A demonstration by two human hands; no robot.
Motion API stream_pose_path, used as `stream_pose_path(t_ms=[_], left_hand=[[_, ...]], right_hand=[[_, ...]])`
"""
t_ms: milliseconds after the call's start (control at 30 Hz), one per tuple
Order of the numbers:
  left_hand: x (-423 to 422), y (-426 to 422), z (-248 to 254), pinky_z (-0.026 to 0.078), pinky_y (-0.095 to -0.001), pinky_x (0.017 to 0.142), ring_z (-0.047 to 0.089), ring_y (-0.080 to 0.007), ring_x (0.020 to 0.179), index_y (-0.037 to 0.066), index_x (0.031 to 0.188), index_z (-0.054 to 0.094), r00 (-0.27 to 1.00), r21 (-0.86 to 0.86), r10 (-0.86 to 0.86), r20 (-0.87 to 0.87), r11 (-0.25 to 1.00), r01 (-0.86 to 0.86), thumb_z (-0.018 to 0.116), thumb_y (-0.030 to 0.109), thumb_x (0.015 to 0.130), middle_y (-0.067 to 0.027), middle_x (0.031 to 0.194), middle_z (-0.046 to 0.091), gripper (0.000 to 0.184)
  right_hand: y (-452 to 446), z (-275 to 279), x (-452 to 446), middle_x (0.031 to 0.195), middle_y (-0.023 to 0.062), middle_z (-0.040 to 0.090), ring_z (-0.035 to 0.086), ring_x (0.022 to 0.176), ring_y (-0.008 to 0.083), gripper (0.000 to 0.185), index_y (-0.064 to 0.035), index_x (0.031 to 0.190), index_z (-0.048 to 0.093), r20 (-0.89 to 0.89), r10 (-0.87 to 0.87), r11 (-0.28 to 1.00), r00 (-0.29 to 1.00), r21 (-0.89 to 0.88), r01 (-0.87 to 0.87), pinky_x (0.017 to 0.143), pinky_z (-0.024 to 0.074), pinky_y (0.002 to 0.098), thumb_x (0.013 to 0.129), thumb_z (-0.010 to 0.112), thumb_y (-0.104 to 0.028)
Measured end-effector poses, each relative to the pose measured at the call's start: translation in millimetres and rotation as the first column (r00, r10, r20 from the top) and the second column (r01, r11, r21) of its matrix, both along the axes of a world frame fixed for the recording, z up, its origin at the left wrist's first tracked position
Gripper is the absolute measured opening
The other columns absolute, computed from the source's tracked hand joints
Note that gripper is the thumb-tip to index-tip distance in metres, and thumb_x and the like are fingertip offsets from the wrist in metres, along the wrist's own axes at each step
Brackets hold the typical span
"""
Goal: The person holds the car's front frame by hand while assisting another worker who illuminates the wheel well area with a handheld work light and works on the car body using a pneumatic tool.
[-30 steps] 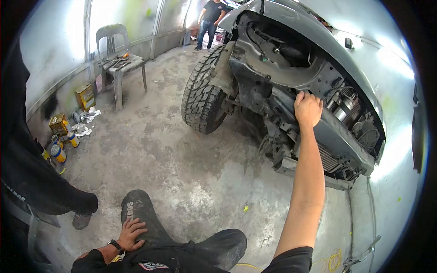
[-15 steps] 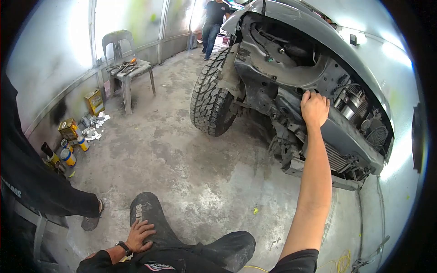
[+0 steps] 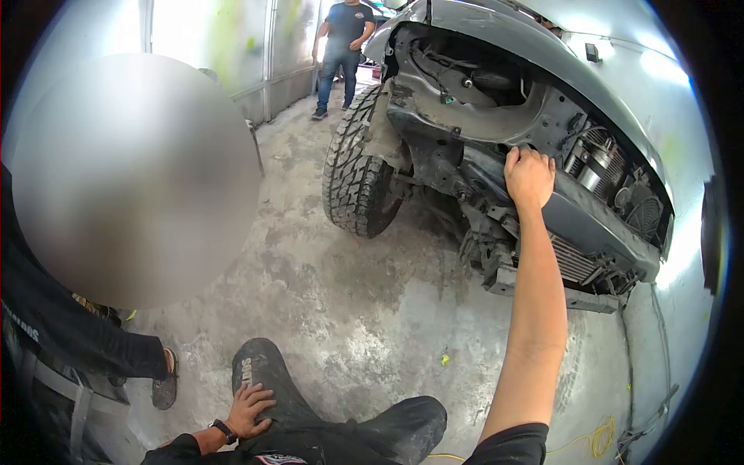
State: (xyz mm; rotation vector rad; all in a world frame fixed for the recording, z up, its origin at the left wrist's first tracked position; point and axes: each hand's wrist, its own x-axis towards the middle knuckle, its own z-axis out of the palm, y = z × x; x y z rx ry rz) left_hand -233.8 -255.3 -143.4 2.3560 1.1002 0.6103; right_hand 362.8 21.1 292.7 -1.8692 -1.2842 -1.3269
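My right hand [image 3: 531, 180] reaches forward, its fingers curled over the top edge of the car's bare grey front beam [image 3: 601, 208]. The fingertips are hidden behind that edge. My left hand [image 3: 253, 411], with a watch on the wrist, lies flat on my dark-trousered thigh [image 3: 273, 376], fingers apart and holding nothing. Left of my right hand are the open wheel arch [image 3: 453, 116] and the knobbly tyre [image 3: 350, 174]. Below the beam sits a finned cooler [image 3: 570, 260]; to its right is a silver cylinder [image 3: 597, 167].
A person [image 3: 341, 54] in dark clothes stands at the back. Another person's leg [image 3: 101, 341] and sandalled foot [image 3: 164, 380] are close on my left. A round blur covers the left side. A yellow cable [image 3: 601, 438] lies on the floor at lower right.
The person at the back has come nearer. A round blur now covers the chair and most of the cans at left. The view has shifted slightly; both my hands keep their places.
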Motion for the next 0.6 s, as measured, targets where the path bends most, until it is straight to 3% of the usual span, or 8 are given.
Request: stream_pose_path(t_ms=[600], left_hand=[[1.6, -3.1, 1.9, 0.019, -0.0647, 0.12, 0.038, -0.036, 0.145, 0.018, 0.128, 0.066, 1.0, -0.008, 0.002, 0.008, 1.0, -0.002, 0.064, 0.047, 0.089, -0.0081, 0.146, 0.055, 0.049]], right_hand=[[1.5, 1.6, 0.1, 0.104, 0.0135, 0.075, 0.066, 0.106, 0.0337, 0.044, -0.0037, 0.093, 0.077, -0.026, -0.009, 1.0, 1.0, -0.028, 0.008, 0.11, 0.0436, 0.0514, 0.102, 0.048, -0.035]])
